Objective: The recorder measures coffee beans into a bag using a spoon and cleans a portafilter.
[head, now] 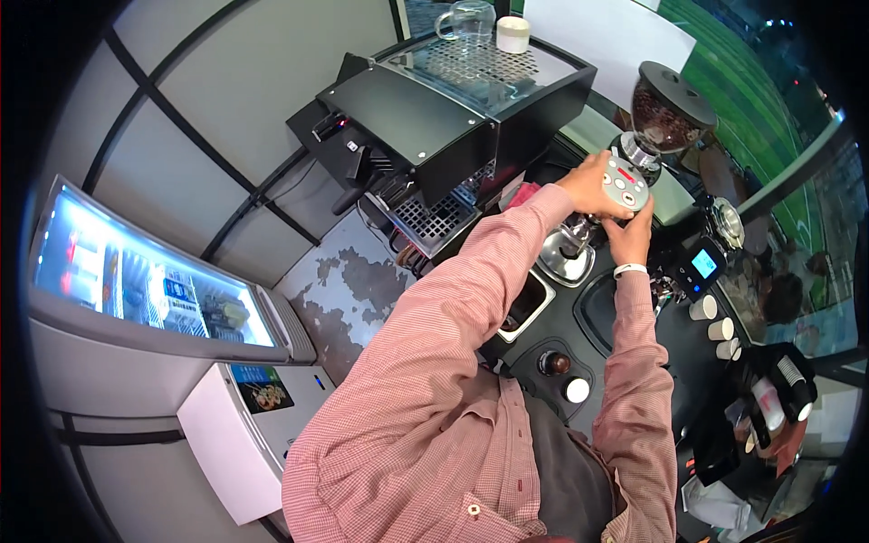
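Observation:
Both of my hands are at the front of a coffee grinder whose hopper (669, 112) holds dark beans. My left hand (589, 186) lies along the left edge of its round grey control panel (621, 182), which has buttons and a small red display. My right hand (631, 231) touches the panel's lower right edge, with a white band on the wrist. Below the hands is the grinder's metal tray (569, 261). What the fingers do behind the panel is hidden. A second black grinder with a lit screen (704, 263) stands to the right.
An espresso machine (414, 102) stands at the upper left, with a glass pitcher (473, 22) and white cup (512, 34) on top. Nearer are a steel container (538, 315), a tamper (557, 363) on a mat, a black tray (590, 315) and paper cups (703, 307). A lit fridge (156, 285) is left.

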